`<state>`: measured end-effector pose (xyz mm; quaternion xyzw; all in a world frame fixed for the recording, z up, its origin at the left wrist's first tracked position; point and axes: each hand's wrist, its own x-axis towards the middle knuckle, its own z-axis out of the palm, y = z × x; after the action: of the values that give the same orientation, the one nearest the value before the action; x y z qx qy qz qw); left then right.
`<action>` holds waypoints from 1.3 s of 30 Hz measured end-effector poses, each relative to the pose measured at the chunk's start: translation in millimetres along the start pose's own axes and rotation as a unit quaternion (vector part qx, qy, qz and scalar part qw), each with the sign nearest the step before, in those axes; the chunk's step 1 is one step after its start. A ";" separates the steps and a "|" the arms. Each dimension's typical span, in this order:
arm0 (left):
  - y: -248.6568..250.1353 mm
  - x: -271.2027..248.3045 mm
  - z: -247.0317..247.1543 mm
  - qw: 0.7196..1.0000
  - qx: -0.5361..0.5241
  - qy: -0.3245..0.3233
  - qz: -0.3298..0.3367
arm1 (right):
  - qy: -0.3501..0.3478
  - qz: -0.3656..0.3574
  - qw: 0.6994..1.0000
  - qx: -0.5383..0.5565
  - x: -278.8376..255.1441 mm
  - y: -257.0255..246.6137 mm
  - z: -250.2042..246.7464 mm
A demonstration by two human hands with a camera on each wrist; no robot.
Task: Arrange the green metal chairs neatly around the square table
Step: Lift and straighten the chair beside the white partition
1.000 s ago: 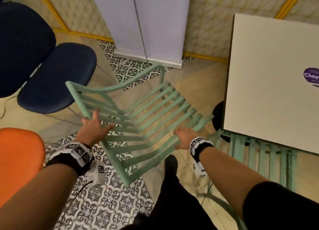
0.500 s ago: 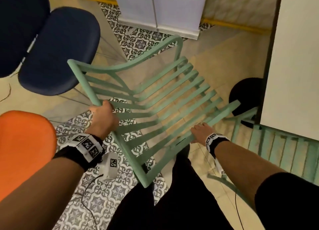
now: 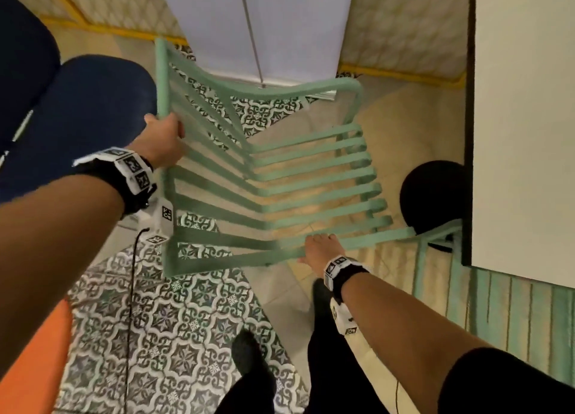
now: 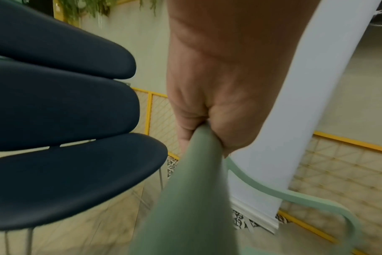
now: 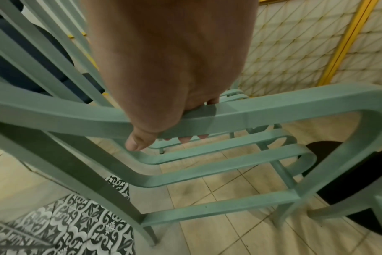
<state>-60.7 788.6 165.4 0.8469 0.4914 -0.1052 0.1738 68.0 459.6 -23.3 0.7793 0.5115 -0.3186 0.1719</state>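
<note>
A green slatted metal chair [image 3: 280, 177] hangs tilted between my two hands, left of the square white table [image 3: 525, 127]. My left hand [image 3: 165, 140] grips the top rail of its backrest; in the left wrist view the fingers of that left hand [image 4: 199, 127] wrap the green rail [image 4: 192, 198]. My right hand [image 3: 317, 250] grips the side rail of the seat [image 5: 262, 110], fingers curled under it. A second green chair [image 3: 510, 314] stands at the table's near side, partly beneath the tabletop.
A dark blue chair [image 3: 77, 121] stands close on the left and an orange seat [image 3: 34, 364] at the lower left. A white column [image 3: 258, 24] rises straight ahead. The table's black round base [image 3: 432, 192] is near the chair's front. My legs [image 3: 258, 379] are below.
The chair has swung round and risen: its backrest now points away and left, its seat toward the table. My left hand went from reaching for the backrest rail to gripping it.
</note>
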 end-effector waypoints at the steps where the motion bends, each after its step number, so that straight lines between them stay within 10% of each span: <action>1: 2.5 7.0 -2.6 1.000 0.001 0.005 0.001 | 0.004 0.002 1.000 0.005 4.1 -2.9 -3.7; 8: -3.8 -26.8 5.7 0.989 -0.129 0.068 0.017 | 0.059 -0.032 0.997 0.043 3.9 -1.1 -1.3; 16: -41.0 -98.6 87.8 0.981 -0.140 0.069 -0.114 | 0.093 -0.023 0.993 0.068 -13.8 78.1 5.2; 39: 86.3 167.3 12.3 0.985 -0.092 0.145 0.015 | 0.124 0.077 0.985 0.097 127.0 170.3 -110.0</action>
<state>96.9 877.4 112.3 0.8410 0.5061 0.0672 0.1792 292.4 541.1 -37.4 0.8628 0.4337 -0.2539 0.0549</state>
